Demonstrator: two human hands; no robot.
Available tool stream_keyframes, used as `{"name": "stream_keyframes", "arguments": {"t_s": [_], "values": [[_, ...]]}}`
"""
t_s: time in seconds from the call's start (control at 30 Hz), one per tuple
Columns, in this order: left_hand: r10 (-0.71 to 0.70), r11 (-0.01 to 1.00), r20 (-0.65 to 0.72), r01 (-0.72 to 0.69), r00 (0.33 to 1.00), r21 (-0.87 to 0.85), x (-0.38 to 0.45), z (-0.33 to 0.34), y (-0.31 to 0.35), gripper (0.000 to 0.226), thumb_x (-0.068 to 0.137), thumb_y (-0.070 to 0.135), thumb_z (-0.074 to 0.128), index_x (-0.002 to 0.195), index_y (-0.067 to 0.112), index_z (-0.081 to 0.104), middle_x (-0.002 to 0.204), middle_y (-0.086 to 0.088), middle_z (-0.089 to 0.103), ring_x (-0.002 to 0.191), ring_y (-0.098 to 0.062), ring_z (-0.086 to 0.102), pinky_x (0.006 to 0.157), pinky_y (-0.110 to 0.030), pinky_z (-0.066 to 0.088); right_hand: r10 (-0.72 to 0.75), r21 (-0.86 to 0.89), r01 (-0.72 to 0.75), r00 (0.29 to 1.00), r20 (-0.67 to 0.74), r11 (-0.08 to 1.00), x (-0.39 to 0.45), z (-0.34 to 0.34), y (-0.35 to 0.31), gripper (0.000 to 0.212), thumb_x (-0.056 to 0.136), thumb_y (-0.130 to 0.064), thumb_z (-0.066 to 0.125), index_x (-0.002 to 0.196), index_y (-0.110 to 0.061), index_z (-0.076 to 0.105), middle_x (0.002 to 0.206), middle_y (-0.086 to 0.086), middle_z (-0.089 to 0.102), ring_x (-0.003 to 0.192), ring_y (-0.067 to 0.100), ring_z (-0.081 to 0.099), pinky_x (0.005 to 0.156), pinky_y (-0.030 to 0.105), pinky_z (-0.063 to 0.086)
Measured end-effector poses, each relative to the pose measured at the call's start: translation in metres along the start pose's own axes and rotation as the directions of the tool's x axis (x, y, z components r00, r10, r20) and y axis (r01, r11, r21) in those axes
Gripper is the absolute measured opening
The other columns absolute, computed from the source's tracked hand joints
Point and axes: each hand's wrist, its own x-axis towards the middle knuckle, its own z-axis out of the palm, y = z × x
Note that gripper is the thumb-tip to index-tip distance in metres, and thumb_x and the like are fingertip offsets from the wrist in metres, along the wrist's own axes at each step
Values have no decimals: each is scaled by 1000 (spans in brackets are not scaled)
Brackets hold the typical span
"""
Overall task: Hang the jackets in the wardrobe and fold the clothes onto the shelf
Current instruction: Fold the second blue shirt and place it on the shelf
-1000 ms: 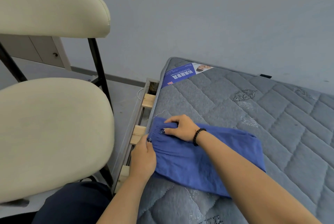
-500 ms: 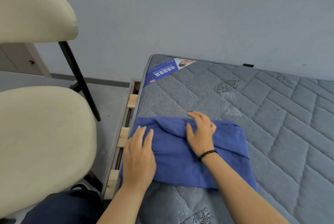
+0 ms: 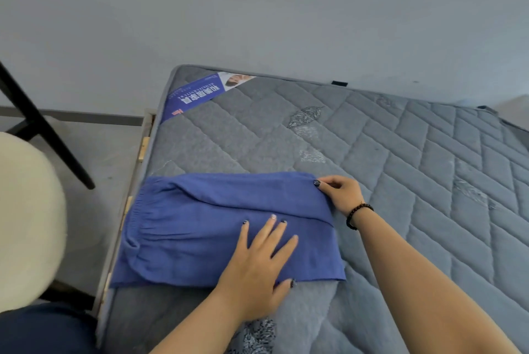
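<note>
blue garment [image 3: 200, 227] lies flat on the grey quilted mattress [image 3: 400, 153], at the mattress's near left corner, folded into a rough rectangle. elastic gathered waistband sits at its left end, close to the mattress edge; the cut end points right. one fold line runs along the upper part from left to right.

left hand [image 3: 257, 265]: palm down on the lower right part of the garment, fingers straight and spread, pressing the cloth flat. nothing gripped. thumb lies at the garment's near hem, just off the cloth edge.

right hand [image 3: 340, 193]: at the garment's upper right corner, fingers curled, thumb and forefinger pinching the corner of the fabric. how much cloth is between the fingers cannot be told. a dark beaded bracelet [image 3: 357, 215] sits on that wrist. dark polish visible on nails of both hands.

surroundings: blue printed label [image 3: 200, 93] at the far left corner of the mattress. wooden bed frame [image 3: 143, 147] shows along the left side of the mattress. cream chair seat [image 3: 25, 225] at far left, blurred, with a black chair leg [image 3: 43, 127] behind it. grey wall [image 3: 257, 10] beyond. dark blue clothing of the person [image 3: 43, 330] at lower left.
</note>
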Motion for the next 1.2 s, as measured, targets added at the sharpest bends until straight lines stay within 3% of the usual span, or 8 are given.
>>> {"name": "stream_keyframes", "arguments": {"t_s": [0.1,0.23,0.3,0.47,0.67,0.8,1.0,1.2], "values": [[136,990,57,-137,989,30,22,14,25,71,78,58,54,141,28,44,150,-7,39,141,-29,33,100,-69,34,13,0,-13,999,45,1000,9,-6,0,5,85,-12,71,81,-11,73,80,-3,70,79,10,63,72,16,51],[106,988,113,-117,988,98,39,29,39,73,63,38,82,131,33,57,141,-5,52,133,-32,44,93,-74,35,47,-20,-45,993,112,999,24,-11,-6,13,83,-10,72,71,-6,69,67,3,65,65,8,61,63,22,51],[142,983,91,-151,986,105,36,34,37,71,62,29,82,129,33,58,138,-1,55,132,-31,46,91,-74,37,45,-68,-36,991,129,997,32,-17,-18,14,85,-7,69,72,-4,66,62,2,60,47,-3,54,52,15,47],[273,953,45,-276,961,121,26,40,33,67,67,26,76,130,35,55,138,5,54,133,-29,45,88,-72,40,-65,-150,67,998,22,986,55,-22,-41,15,88,-11,67,72,-12,66,64,-3,61,48,-6,57,48,7,44],[212,972,90,-220,973,79,23,39,34,68,72,35,72,136,34,48,143,-1,49,135,-29,43,93,-69,40,87,-117,-107,982,-170,987,55,4,-26,18,90,-32,60,83,-17,66,77,5,67,68,27,65,68,36,56],[200,976,142,-209,969,53,23,38,35,68,74,39,71,137,35,46,145,-1,47,136,-29,41,95,-68,39,225,-28,-225,974,0,974,44,10,-21,35,80,-24,67,56,-15,45,58,5,36,57,19,32,50,28,30],[223,975,62,-222,973,-21,21,34,32,46,90,50,42,134,39,48,142,4,50,134,-23,44,101,-62,38,199,143,-166,944,-264,976,49,18,-35,28,87,-18,59,59,-14,63,61,3,63,58,20,59,67,36,56],[-77,994,-142,65,987,-87,33,10,-17,50,89,34,36,131,21,58,134,-2,58,127,-20,52,96,-51,48,356,72,-349,925,-132,934,6,20,-22,47,83,-41,65,56,-18,35,57,1,35,55,18,30,54,29,27]]}}
